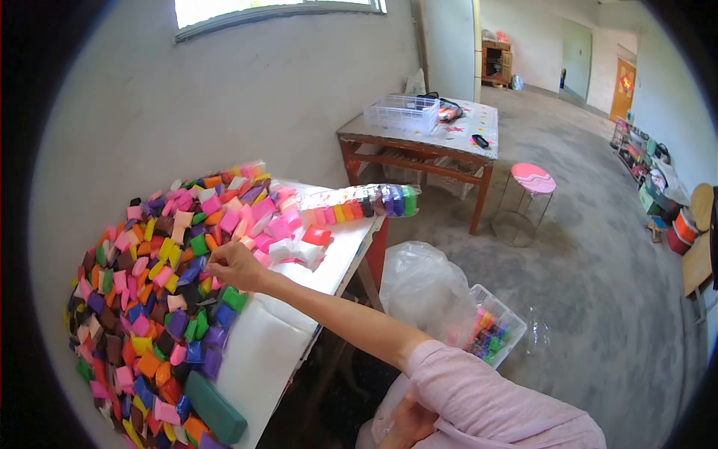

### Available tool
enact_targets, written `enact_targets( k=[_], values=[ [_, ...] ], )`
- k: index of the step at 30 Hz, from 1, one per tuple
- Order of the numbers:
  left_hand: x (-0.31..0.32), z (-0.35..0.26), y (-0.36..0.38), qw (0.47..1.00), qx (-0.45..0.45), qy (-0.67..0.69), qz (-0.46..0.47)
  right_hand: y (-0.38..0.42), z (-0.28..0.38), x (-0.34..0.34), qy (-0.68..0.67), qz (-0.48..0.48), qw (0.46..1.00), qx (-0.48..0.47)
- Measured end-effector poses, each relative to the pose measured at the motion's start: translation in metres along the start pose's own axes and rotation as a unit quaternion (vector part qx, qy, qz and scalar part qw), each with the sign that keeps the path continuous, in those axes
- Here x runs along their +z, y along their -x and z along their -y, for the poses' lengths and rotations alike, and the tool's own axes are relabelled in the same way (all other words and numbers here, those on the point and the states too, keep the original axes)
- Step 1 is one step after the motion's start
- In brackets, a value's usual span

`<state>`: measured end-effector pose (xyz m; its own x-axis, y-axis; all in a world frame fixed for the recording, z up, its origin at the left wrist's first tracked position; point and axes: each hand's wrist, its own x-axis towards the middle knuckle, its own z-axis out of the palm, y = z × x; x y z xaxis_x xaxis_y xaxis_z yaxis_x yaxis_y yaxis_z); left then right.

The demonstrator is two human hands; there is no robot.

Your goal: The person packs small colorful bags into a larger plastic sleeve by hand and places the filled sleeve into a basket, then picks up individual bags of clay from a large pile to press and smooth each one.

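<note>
Just past your right hand's [230,268] fingertips, to the left, lies a blue packet [191,272] among the colourful packets [146,299]; its long axis seems to slant up toward the right. Your right fingers bend inward with the tips close together, but you cannot tell from this view whether they pinch anything. That hand is clearly the nearer one: your left hand [411,421] is well apart, low beside your pink sleeve [486,385], its finger state too hidden to tell. The wall [112,157] bounds the pile's far side. On your side, the white surface [273,348] gives open room up to the table edge; a wrapped row of packets [366,203] juts past that edge.
</note>
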<state>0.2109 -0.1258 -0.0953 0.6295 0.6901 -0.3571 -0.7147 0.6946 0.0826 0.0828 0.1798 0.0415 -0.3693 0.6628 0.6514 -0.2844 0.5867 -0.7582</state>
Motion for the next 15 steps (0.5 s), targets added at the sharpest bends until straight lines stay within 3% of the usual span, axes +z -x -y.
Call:
enact_targets(
  k=[1,3,5,6,8,10,11,13,14,15],
  values=[
    [0.001,-0.001,0.0,0.999,-0.021,-0.02,0.018,0.003,-0.001,0.003,0.019,0.005,1.0,-0.022],
    [0.006,0.0,0.004,0.992,-0.023,-0.117,-0.034,0.009,-0.001,0.01,0.06,0.014,0.996,-0.067],
    [0.007,-0.007,0.005,0.956,-0.05,-0.289,-0.016,0.023,-0.002,0.012,0.11,0.06,0.987,-0.096],
    [0.006,-0.023,0.003,0.91,-0.072,-0.407,0.03,0.032,0.0,0.011,0.137,0.084,0.981,-0.111],
    [0.008,-0.043,0.007,0.814,-0.01,-0.579,0.036,0.056,0.01,0.001,0.096,0.14,0.985,-0.037],
    [0.019,-0.055,0.025,0.718,0.158,-0.677,-0.047,0.083,0.015,-0.01,0.077,0.166,0.983,0.015],
    [0.039,-0.068,0.041,0.715,0.235,-0.656,-0.055,0.096,0.013,-0.016,0.08,0.165,0.983,0.03],
    [0.089,-0.086,0.08,0.759,0.368,-0.537,-0.002,0.118,0.002,-0.024,0.049,0.164,0.981,0.086],
    [0.108,-0.09,0.096,0.742,0.448,-0.499,0.002,0.124,-0.008,-0.027,0.051,0.154,0.984,0.077],
    [0.126,-0.093,0.113,0.692,0.534,-0.485,0.02,0.125,-0.007,-0.027,0.036,0.145,0.984,0.093]
  ],
)
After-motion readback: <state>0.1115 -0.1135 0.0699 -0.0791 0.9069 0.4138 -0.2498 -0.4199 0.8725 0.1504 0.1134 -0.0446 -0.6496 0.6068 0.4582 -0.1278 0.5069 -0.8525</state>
